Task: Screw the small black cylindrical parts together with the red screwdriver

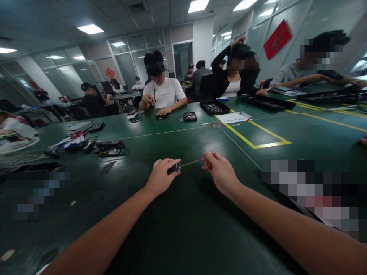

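Observation:
My left hand point(161, 176) is closed around a short black cylinder point(172, 168), whose round end with a pale metallic rim faces right. Between the fingertips of my right hand point(220, 171) is the red handle of a thin screwdriver point(191, 163). Its slim metal shaft points left, and the tip reaches the rim of the cylinder; whether it touches or enters cannot be made out. Both hands are held above the dark green table point(172, 236). My fingers hide most of the cylinder and of the handle.
Bundled cables point(111, 149) and red-handled tools point(78, 134) lie to the left. A black tray point(214, 107) and a white paper sheet point(235, 117) are farther back. Yellow tape point(271, 145) marks the tabletop. Across the table a person in a white shirt point(166, 91) handles a small black object.

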A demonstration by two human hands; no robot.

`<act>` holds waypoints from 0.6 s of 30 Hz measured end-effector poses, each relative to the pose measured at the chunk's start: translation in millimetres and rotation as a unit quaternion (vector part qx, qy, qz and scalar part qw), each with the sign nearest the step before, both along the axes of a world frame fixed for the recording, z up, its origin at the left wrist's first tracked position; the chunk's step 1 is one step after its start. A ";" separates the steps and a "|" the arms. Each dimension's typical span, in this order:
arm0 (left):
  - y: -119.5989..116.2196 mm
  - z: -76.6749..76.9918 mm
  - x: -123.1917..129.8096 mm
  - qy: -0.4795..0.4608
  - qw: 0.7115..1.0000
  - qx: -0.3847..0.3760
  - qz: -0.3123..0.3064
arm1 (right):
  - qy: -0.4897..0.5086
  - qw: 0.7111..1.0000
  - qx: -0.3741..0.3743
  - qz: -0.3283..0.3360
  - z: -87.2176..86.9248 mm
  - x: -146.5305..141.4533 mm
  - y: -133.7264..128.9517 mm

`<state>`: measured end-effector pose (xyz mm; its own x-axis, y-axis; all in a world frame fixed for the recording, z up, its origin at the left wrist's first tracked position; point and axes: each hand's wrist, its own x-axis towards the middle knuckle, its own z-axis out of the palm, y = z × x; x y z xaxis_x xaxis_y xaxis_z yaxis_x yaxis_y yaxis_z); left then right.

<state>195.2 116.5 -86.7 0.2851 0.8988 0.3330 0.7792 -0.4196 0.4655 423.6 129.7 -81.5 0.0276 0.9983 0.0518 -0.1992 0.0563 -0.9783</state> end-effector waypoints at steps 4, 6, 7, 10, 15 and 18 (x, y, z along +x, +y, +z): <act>-1.6 1.3 3.3 -0.010 1.000 -0.003 -0.005 | -0.051 0.998 0.030 0.001 -1.9 -1.1 -0.9; -2.9 2.4 4.8 -0.016 1.000 -0.001 -0.006 | -0.070 0.997 0.040 0.003 -2.0 -1.6 -1.7; -3.4 3.0 5.4 -0.018 1.000 0.000 -0.006 | -0.077 0.996 0.043 0.003 -1.8 -1.9 -2.1; -4.2 4.4 7.0 -0.020 1.000 0.003 -0.008 | -0.084 0.995 0.048 0.002 -0.6 -2.9 -3.2; -3.4 3.9 7.1 -0.027 0.999 0.009 -0.019 | -0.092 0.995 0.036 -0.003 2.7 -2.5 -4.5; -3.2 2.1 6.1 -0.033 0.999 0.013 -0.022 | -0.192 0.981 0.032 -0.019 7.2 0.7 -6.5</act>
<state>201.3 113.3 -84.6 0.3009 0.8768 0.3750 0.7277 -0.4652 0.5039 424.4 123.2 -74.3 0.0310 0.9912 0.1287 0.1858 0.1208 -0.9751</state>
